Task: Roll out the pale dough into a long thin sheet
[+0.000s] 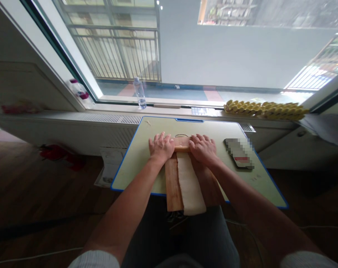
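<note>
Below a window (182,61), a long, flat, cream-coloured dough strip (190,186) lies on a brown wooden board (173,182), its far end at a light-coloured wooden rolling pin (182,149). Left hand (161,147) and right hand (203,149) rest palms-down over the pin's ends, fingers extended. Balance pressure for uniform thickness; mind the board's overhang beyond the pale-green, blue-edged table (138,160).

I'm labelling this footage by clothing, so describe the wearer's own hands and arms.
The left hand and right hand are gloveless, and no watch or bracelet shows at either wrist. The forearms are bare up to pale, greyish-white sleeves with a fine lined texture, at the picture's bottom edge. Rings can't be made out.
</note>
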Demonstrator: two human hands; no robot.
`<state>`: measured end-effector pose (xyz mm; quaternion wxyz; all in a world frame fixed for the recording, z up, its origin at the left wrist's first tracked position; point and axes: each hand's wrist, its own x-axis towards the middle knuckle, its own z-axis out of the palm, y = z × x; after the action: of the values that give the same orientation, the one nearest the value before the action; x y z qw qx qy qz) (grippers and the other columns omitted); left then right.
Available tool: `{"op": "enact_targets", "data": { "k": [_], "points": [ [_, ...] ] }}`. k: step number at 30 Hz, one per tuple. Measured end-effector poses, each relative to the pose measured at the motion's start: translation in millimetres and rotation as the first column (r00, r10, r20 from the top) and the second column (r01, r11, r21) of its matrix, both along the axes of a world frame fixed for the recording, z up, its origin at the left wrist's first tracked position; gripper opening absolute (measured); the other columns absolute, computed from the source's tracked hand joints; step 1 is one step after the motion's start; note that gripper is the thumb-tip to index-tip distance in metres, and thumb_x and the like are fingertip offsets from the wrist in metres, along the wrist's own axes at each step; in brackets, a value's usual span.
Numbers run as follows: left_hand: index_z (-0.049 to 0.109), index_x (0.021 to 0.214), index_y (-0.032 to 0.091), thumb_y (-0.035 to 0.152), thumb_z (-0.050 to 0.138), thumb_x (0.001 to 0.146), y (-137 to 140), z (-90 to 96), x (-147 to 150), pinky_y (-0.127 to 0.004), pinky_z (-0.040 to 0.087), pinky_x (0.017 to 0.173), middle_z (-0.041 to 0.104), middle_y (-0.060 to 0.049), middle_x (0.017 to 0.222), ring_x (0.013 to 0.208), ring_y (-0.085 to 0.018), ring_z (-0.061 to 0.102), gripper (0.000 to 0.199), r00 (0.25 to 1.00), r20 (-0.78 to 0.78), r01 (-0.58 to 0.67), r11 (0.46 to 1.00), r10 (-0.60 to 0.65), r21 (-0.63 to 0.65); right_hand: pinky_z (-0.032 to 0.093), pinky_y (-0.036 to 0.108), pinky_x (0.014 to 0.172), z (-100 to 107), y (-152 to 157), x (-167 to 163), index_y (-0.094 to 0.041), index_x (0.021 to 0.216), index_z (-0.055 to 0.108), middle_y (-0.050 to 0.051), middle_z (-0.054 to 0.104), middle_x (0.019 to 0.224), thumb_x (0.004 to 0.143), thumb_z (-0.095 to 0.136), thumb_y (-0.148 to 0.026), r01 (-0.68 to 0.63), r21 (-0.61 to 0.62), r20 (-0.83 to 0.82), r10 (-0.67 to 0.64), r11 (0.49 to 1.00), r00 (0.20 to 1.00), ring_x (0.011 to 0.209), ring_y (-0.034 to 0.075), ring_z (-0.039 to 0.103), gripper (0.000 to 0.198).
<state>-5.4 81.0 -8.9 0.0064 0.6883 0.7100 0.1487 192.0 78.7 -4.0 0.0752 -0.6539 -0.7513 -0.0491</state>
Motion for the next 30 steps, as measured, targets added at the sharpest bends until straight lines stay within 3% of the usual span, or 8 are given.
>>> {"op": "enact_targets", "data": {
  "k": [3,7,13,18,22,30],
  "points": [
    [0.071,0.142,0.028,0.045,0.038,0.107,-15.7,-1.2,0.7,-0.064,0.030,0.126,0.058,-0.010,0.161,0.147,-0.034,0.051,0.051,1.000,-0.005,0.016,0.999,-0.016,0.037,0.038,0.052,0.115,0.0,-14.6,-1.0,-0.025,0.143,0.064,0.010,0.062,0.155,0.111,0.031,-0.042,0.003,0.022,0.004,-0.003,1.000,1.000,0.139,0.034,0.051,0.049],
    [0.068,0.147,0.025,0.047,0.037,0.108,-44.2,-0.5,0.3,-0.065,0.030,0.126,0.057,-0.010,0.162,0.151,-0.036,0.048,0.055,0.999,0.027,0.040,0.998,-0.041,0.040,0.031,0.057,0.121,-2.3,-37.9,-1.4,-0.022,0.154,0.057,0.010,0.050,0.167,0.112,0.030,-0.045,0.020,0.003,-0.030,-0.020,1.000,0.999,0.151,0.036,0.041,0.055],
    [0.066,0.148,0.023,0.047,0.044,0.106,-87.8,6.5,-1.0,-0.062,0.026,0.131,0.059,-0.009,0.160,0.153,-0.031,0.048,0.053,0.993,0.092,0.072,0.997,-0.074,0.023,0.022,0.064,0.127,-2.5,-67.0,5.0,-0.022,0.162,0.049,0.010,0.044,0.171,0.112,0.028,-0.048,0.003,-0.054,-0.078,-0.007,0.999,0.997,0.158,0.034,0.033,0.060],
    [0.070,0.143,0.025,0.043,0.047,0.104,-71.5,15.2,-1.6,-0.055,0.030,0.130,0.062,-0.008,0.158,0.149,-0.028,0.053,0.048,0.994,0.096,0.049,0.998,-0.052,0.034,0.028,0.066,0.125,11.5,-43.9,8.3,-0.028,0.158,0.053,0.007,0.045,0.170,0.110,0.032,-0.048,-0.040,-0.102,-0.100,0.030,0.994,0.995,0.155,0.032,0.037,0.056],
    [0.068,0.146,0.027,0.041,0.042,0.105,-49.9,11.5,-0.6,-0.055,0.037,0.125,0.060,-0.009,0.159,0.147,-0.029,0.054,0.050,0.999,0.048,-0.003,1.000,0.003,0.001,0.033,0.066,0.121,14.4,-23.7,5.4,-0.029,0.156,0.055,0.009,0.050,0.166,0.112,0.028,-0.048,-0.027,-0.088,-0.039,0.023,0.996,0.999,0.150,0.033,0.043,0.056],
    [0.059,0.156,0.032,0.041,0.034,0.106,-72.9,9.6,2.6,-0.063,0.032,0.126,0.049,-0.006,0.169,0.156,-0.033,0.041,0.057,1.000,-0.004,0.024,0.998,-0.024,-0.067,0.029,0.071,0.122,5.0,-49.9,7.1,-0.030,0.161,0.052,0.007,0.042,0.172,0.111,0.025,-0.040,-0.022,-0.099,0.031,0.025,0.995,0.999,0.157,0.037,0.035,0.058]
  ]
}}
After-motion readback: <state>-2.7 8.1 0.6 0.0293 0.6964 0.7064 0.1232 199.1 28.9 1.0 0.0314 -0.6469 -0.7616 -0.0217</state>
